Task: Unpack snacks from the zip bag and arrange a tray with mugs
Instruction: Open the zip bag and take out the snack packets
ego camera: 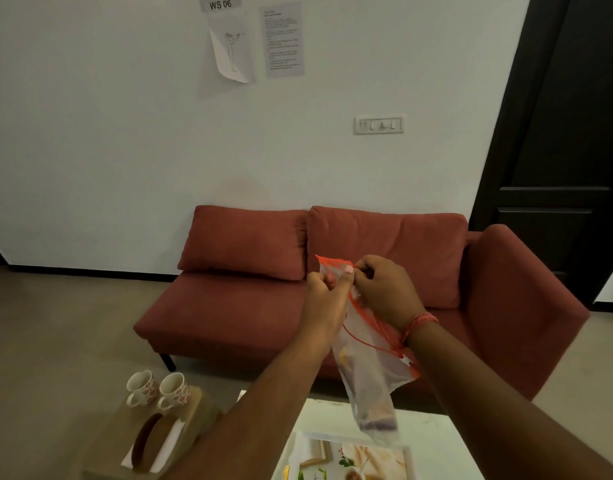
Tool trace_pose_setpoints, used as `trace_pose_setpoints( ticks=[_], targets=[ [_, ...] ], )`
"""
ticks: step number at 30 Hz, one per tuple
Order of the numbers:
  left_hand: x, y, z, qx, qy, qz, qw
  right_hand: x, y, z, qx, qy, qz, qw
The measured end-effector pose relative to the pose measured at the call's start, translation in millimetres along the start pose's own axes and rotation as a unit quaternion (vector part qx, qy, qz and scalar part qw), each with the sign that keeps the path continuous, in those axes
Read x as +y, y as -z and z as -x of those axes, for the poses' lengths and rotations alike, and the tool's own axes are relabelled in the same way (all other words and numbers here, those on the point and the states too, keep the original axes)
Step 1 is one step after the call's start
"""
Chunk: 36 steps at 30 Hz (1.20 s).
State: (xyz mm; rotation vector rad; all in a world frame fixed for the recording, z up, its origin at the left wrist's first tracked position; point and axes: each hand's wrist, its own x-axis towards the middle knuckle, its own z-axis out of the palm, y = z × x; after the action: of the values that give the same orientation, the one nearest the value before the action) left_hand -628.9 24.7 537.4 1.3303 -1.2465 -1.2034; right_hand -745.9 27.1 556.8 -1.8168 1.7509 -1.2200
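Observation:
I hold a clear zip bag [367,372] with a red zip strip up in the air over the white table. My left hand [324,294] and my right hand [384,289] both pinch the bag's top edge, close together. Snacks show dimly through the plastic near the bag's bottom. Two white mugs with red flower prints [142,388] [174,390] stand side by side on a wooden stand at lower left. A tray with a printed food picture [353,459] lies on the table under the bag.
A red sofa [249,306] stands behind the table against the white wall. A dark oval wooden piece on a white napkin [149,441] lies on the wooden stand. A dark door [568,140] is at the right.

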Motion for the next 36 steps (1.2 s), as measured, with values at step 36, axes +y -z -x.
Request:
trace_pose_setpoints(
  ticks=[36],
  targets=[
    [-30, 44, -43, 0.051, -0.224, -0.38, 0.896, 50, 18, 12, -0.035, -0.074, 0.168, 0.982]
  ],
)
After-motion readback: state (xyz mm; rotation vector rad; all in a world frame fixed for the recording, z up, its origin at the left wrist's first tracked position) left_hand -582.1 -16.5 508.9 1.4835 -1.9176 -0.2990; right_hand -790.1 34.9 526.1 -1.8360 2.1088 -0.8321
